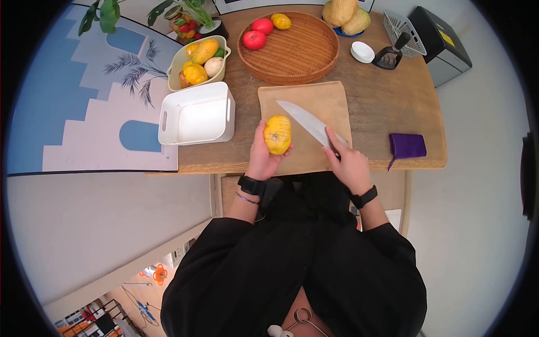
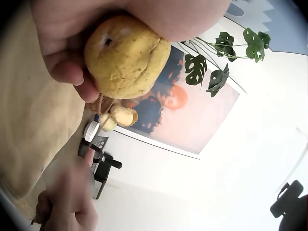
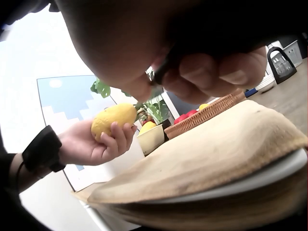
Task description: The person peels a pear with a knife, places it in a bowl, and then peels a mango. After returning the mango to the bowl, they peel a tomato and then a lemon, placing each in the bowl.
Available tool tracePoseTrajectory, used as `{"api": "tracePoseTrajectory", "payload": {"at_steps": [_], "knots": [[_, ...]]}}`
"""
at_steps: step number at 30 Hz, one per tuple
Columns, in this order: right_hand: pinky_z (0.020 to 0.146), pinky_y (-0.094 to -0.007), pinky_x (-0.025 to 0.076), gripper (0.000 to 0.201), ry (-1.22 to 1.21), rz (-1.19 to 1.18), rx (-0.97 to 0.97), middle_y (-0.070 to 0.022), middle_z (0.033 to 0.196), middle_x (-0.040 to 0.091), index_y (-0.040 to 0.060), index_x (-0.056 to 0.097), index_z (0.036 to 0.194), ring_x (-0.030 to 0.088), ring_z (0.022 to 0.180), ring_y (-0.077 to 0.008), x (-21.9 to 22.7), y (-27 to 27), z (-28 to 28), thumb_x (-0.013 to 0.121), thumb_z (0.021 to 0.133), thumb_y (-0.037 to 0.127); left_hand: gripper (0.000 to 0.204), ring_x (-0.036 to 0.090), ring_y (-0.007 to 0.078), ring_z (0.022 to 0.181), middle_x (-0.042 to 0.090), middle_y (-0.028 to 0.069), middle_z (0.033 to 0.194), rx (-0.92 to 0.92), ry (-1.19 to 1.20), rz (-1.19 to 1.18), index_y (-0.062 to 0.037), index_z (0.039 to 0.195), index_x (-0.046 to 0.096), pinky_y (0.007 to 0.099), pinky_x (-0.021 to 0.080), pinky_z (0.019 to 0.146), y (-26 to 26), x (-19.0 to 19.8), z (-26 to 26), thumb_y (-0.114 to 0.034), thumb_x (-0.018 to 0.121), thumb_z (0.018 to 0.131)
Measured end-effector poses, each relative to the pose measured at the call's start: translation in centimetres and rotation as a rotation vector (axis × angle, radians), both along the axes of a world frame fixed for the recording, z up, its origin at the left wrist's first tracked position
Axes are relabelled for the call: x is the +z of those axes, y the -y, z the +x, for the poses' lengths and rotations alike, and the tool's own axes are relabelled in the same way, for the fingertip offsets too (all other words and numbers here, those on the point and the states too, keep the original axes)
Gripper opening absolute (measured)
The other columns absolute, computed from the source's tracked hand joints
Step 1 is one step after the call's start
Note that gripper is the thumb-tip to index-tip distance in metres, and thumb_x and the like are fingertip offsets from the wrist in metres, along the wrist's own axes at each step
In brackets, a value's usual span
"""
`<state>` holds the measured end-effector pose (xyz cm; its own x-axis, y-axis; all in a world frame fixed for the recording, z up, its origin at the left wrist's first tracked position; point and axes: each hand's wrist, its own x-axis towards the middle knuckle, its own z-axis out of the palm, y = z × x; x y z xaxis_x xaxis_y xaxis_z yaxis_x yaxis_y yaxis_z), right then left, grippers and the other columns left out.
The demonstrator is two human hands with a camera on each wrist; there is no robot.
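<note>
A yellow fruit [image 1: 277, 135] with scored lines on its skin rests in the left hand [image 1: 263, 155], fingers curled round it, over the left front of a tan cloth [image 1: 325, 101]. In the left wrist view the fruit [image 2: 126, 57] shows a dark stem spot and a crease. The right hand [image 1: 349, 167] grips the dark handle of a large knife [image 1: 303, 119], its blade pointing up and left over the cloth, apart from the fruit. In the right wrist view the curled fingers [image 3: 207, 72] hold the handle; the blade is hard to make out.
Behind the cloth is a round wicker tray [image 1: 292, 50] with red and yellow items. A white bin [image 1: 196, 115] and a cream basket [image 1: 173, 73] of fruit stand at left. A purple pouch [image 1: 408, 145] lies at right; a white bowl [image 1: 362, 52] and black tool [image 1: 387, 57] sit behind.
</note>
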<state>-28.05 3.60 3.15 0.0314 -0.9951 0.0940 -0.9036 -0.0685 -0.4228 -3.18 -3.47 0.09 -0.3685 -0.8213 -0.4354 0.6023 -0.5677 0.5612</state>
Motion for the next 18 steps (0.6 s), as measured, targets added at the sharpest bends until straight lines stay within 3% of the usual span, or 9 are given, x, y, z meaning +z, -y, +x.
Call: {"api": "tracePoseTrajectory", "payload": {"at_steps": [2,5,8,10,14,18], "knots": [[0.058,-0.0467,0.056,0.057,-0.047,0.029,-0.059,-0.0156,0.071,0.069,0.0386,0.048,0.154,0.07,0.064,-0.0373,0.1,0.0,-0.4,0.063,0.099,0.044,0.06,0.066,0.024,0.087,0.07,0.0111,0.102,-0.017,-0.031,0.004,-0.0103,0.123,0.063,0.036,0.051,0.072,-0.1,0.6,0.0,-0.062,0.04,0.105],[0.059,-0.046,0.056,0.058,0.148,-0.062,-0.068,-0.0164,0.071,0.069,0.0377,0.049,0.153,0.07,0.064,-0.0375,0.2,-0.5,-0.1,0.066,0.098,0.041,0.061,0.067,0.024,0.084,0.07,0.0114,0.101,0.032,-0.08,0.051,-0.0103,0.123,0.063,0.0359,0.052,0.073,0.0,0.9,-0.1,-0.064,0.042,0.104],[0.058,-0.0446,0.055,0.06,0.215,-0.099,0.082,-0.0162,0.069,0.068,0.037,0.05,0.153,0.068,0.062,-0.0366,0.9,-1.9,0.4,0.069,0.097,0.038,0.058,0.067,0.0226,0.083,0.071,0.0118,0.102,0.147,-0.148,0.135,-0.0101,0.122,0.063,0.0364,0.054,0.075,0.4,0.7,-0.5,-0.063,0.047,0.104],[0.057,-0.0439,0.054,0.062,0.16,-0.035,0.212,-0.015,0.067,0.066,0.0365,0.049,0.154,0.067,0.059,-0.0351,0.9,-2.7,0.9,0.071,0.095,0.035,0.056,0.066,0.0218,0.083,0.07,0.0116,0.103,0.129,-0.145,0.138,-0.0102,0.122,0.063,0.0362,0.054,0.075,0.5,0.9,-0.7,-0.061,0.048,0.104],[0.055,-0.0428,0.053,0.062,0.11,-0.031,0.226,-0.0131,0.065,0.064,0.0356,0.049,0.154,0.065,0.057,-0.0337,-0.7,-3.3,1.4,0.07,0.096,0.034,0.054,0.066,0.021,0.082,0.07,0.0116,0.105,0.105,-0.192,0.129,-0.0091,0.122,0.062,0.0347,0.056,0.075,0.6,0.4,-1.0,-0.059,0.052,0.103],[0.063,-0.0448,0.055,0.059,0.34,-0.098,-0.063,-0.0177,0.081,0.072,0.0321,0.048,0.155,0.07,0.07,-0.0392,-2.7,-2.2,0.4,0.067,0.099,0.033,0.053,0.068,0.0205,0.084,0.07,0.0094,0.105,-0.047,-0.249,0.107,-0.0107,0.125,0.061,0.0356,0.057,0.076,0.4,1.0,0.2,-0.057,0.046,0.107]]}}
